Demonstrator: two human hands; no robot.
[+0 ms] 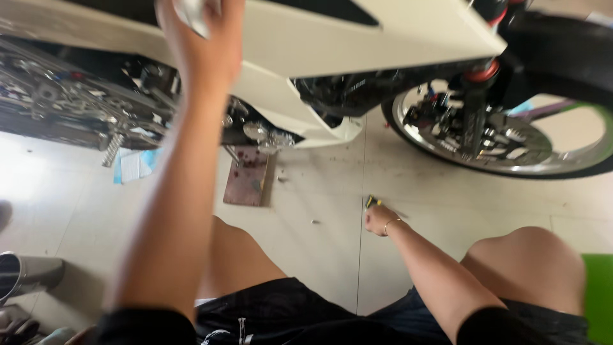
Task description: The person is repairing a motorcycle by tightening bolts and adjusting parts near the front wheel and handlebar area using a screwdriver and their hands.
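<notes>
Pressing white cloth (191,16) on white fairing (383,32), left hand (201,38) gripping, right hand (380,219) closed on yellow-black tool (371,202)

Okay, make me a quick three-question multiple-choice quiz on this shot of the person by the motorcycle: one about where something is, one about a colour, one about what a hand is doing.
1. Where is the right hand?
A. Down at the floor tiles
B. On the front wheel
C. On the person's knee

2. What colour is the motorcycle's side panel?
A. Red
B. White
C. Blue

3. What is the left hand doing?
A. Hanging empty at the person's side
B. Resting flat on the floor
C. Raised against the side panel, closed on a pale cloth

Answers:
1. A: the right hand is low at the tiles, on a small yellow and black tool, apart from the wheel.
2. B: the panel across the top of the view is plainly white.
3. C: the left arm reaches up and the hand grips a pale cloth at the panel.
</notes>
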